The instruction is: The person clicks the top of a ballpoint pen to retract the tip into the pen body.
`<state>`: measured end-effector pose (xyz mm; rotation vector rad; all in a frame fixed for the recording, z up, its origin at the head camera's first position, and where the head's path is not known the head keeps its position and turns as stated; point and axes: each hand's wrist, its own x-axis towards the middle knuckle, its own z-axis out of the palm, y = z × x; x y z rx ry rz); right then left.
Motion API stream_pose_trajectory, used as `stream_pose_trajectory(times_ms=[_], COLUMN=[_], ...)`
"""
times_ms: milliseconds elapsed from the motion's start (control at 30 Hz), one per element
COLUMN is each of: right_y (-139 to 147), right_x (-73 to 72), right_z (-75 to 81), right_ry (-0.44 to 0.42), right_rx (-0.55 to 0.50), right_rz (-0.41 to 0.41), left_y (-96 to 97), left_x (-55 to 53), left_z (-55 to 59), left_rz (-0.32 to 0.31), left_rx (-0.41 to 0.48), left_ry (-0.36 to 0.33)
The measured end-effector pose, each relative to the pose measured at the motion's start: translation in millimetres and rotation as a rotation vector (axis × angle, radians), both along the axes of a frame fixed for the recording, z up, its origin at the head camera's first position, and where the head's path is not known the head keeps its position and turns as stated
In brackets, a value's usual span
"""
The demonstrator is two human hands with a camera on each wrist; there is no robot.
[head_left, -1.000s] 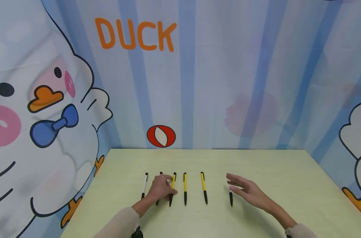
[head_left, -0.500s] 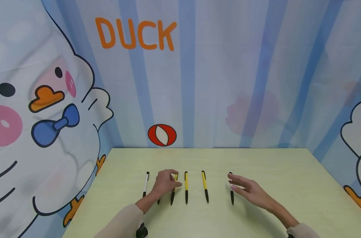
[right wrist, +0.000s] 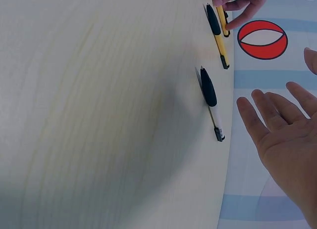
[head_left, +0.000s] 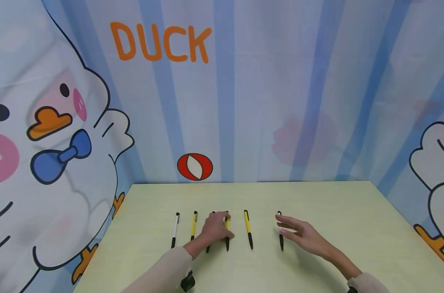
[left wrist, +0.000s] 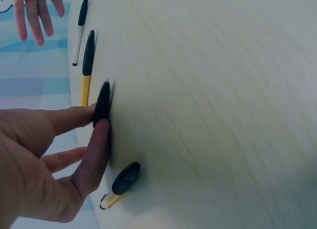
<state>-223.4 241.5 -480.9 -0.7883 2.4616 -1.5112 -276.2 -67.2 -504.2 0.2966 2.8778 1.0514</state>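
Observation:
My left hand [head_left: 215, 228] pinches a yellow pen with a black grip [head_left: 227, 245] between thumb and fingers, the pen lying on the table. In the left wrist view, thumb and finger meet its black grip [left wrist: 101, 105]. Another pen [head_left: 208, 249] lies mostly hidden under that hand; its yellow barrel [left wrist: 110, 200] shows in the left wrist view. My right hand [head_left: 307, 240], fingers extended and apart, hovers by a white pen with a black grip [head_left: 281, 243], holding nothing. The right wrist view shows this white pen [right wrist: 213, 108] apart from the fingers.
Left of the left hand lie a yellow pen [head_left: 194, 224] and a white pen [head_left: 175, 228]. Between the hands lies one more yellow pen [head_left: 248, 228]. A pale table [head_left: 317, 199] bears them all. A duck-printed curtain [head_left: 251, 101] stands behind and at the sides.
My left hand has left one yellow pen and moved right to the neighbouring one. My right hand has kept its place by the white pen. The head view has shifted slightly.

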Motion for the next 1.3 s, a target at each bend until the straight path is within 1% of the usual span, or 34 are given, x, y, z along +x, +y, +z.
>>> stream_pose_trajectory(times_ms=[133, 200, 267, 367, 500, 633, 833, 1000, 1100, 1200, 1300], right_y=[-1, -2, -3, -4, -5, -8, -17, -28, -34, -40, -47], right_x=[1.1, 1.4, 1.2, 0.1, -1.7, -3.5, -5.5, -6.6, -6.8, -6.5, -5.1], right_z=[0.0, 0.2, 0.2, 0.8, 1.4, 2.3, -0.1, -2.2, -0.6, 1.7, 2.5], right_ry=[-0.023, -0.030, -0.034, -0.040, -0.043, -0.041, -0.027, -0.006, 0.018, 0.028, 0.023], right_rx=[0.001, 0.003, 0.003, -0.005, -0.025, -0.032, -0.076, -0.114, -0.106, -0.083, -0.066], right_rz=[-0.003, -0.004, -0.003, 0.004, 0.024, 0.036, 0.048, 0.064, 0.054, 0.038, 0.051], left_y=[3.9, 4.0, 3.2, 0.2, -5.5, -11.7, -18.6, -21.6, -19.9, -16.0, -11.2], left_x=[-4.4, -5.2, -4.4, -0.7, 7.0, 14.0, 24.0, 33.0, 37.3, 41.5, 46.7], left_z=[0.2, 2.0, 4.3, 10.3, 21.7, 31.2, 34.7, 34.6, 35.8, 37.6, 39.4], left_rz=[0.010, 0.018, 0.031, 0.054, 0.054, 0.030, 0.011, -0.050, -0.101, -0.144, -0.180], left_rx=[0.011, 0.044, 0.103, 0.211, 0.342, 0.431, 0.580, 0.667, 0.721, 0.770, 0.792], left_ry=[-0.040, -0.066, -0.109, -0.166, -0.225, -0.254, -0.280, -0.284, -0.274, -0.279, -0.293])
